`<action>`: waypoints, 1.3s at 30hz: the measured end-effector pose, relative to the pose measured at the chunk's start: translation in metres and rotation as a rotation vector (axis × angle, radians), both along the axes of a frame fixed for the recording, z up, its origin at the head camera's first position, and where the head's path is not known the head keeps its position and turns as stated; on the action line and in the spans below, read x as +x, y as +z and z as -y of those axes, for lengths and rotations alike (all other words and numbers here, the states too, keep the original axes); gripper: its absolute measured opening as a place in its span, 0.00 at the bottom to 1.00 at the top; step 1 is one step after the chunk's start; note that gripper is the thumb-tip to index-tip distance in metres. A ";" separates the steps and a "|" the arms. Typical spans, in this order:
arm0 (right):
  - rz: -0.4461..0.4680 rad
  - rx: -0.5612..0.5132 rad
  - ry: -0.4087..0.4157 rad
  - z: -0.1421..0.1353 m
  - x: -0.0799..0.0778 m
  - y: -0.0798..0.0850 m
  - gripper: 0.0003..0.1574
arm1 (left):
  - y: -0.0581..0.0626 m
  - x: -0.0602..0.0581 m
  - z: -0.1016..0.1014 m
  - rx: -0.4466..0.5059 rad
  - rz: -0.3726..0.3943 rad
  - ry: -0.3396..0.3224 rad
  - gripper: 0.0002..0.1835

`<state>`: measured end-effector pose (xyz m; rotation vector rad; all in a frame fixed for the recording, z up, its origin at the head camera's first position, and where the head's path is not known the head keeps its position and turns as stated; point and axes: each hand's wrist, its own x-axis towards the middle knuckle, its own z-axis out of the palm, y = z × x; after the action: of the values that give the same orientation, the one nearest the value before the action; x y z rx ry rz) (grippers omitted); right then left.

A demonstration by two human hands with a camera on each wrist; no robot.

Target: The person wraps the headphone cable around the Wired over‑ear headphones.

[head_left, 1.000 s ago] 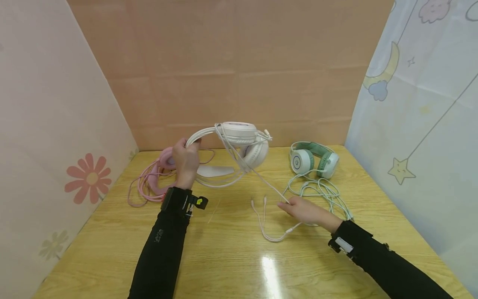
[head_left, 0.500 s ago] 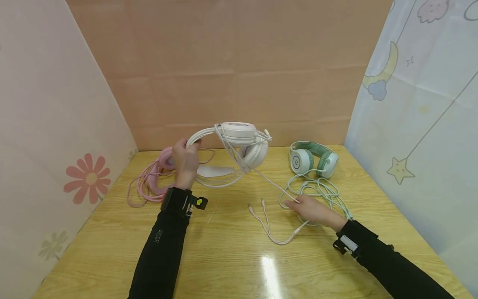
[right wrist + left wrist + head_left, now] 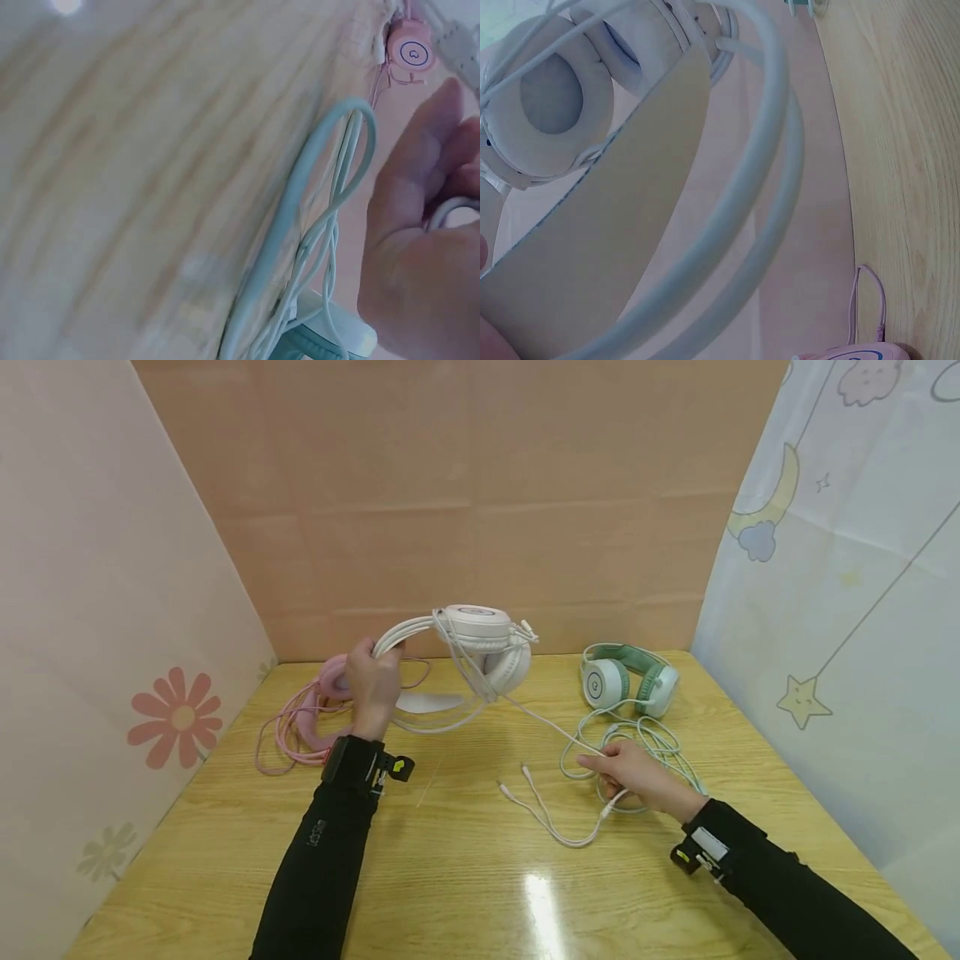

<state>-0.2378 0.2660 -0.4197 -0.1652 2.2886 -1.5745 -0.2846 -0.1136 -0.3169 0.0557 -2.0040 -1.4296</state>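
Observation:
My left hand [image 3: 375,685] grips the white headphones [image 3: 476,627] by the headband, holding them off the table with both ear cups toward the middle. Close up in the left wrist view are the headband's bars, its inner strap [image 3: 630,187] and a padded ear cup [image 3: 551,94]. Thin loops of cable wrap round the cups. To the right, my right hand [image 3: 637,772] pinches the white cable [image 3: 551,725], which runs up to the headphones. Below that hand hangs the cable's forked end [image 3: 562,835] with two plugs. The right wrist view shows curled fingers [image 3: 409,180].
Mint-green headphones [image 3: 630,681] stand at the back right, with their coiled cable [image 3: 660,752] beneath and beside my right hand. Pink headphones [image 3: 311,722] and their cable lie behind my left hand. Fabric panels [image 3: 480,510] surround the wooden table [image 3: 450,893].
My right hand has moved a little to the right along with the white cable, and the forked end has shifted too. The white headphones have swung slightly left; my left hand stays about where it was.

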 end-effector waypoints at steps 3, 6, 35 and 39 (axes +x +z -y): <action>0.030 -0.091 -0.041 -0.003 -0.001 -0.001 0.24 | -0.003 0.001 -0.001 -0.033 -0.009 0.004 0.14; 0.081 -0.164 -0.047 -0.007 -0.002 -0.001 0.21 | -0.005 0.001 -0.003 -0.045 -0.031 0.005 0.14; -0.349 0.410 0.400 0.061 -0.007 0.150 0.16 | -0.017 -0.002 -0.040 -0.414 -0.143 0.034 0.09; -0.376 0.475 0.456 0.081 -0.003 0.165 0.13 | -0.018 -0.001 -0.048 -0.476 -0.168 0.017 0.10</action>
<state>-0.2412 0.1854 -0.2550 -0.8461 2.5810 -0.7993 -0.2852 -0.0653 -0.3349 -0.2453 -2.1393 -0.8828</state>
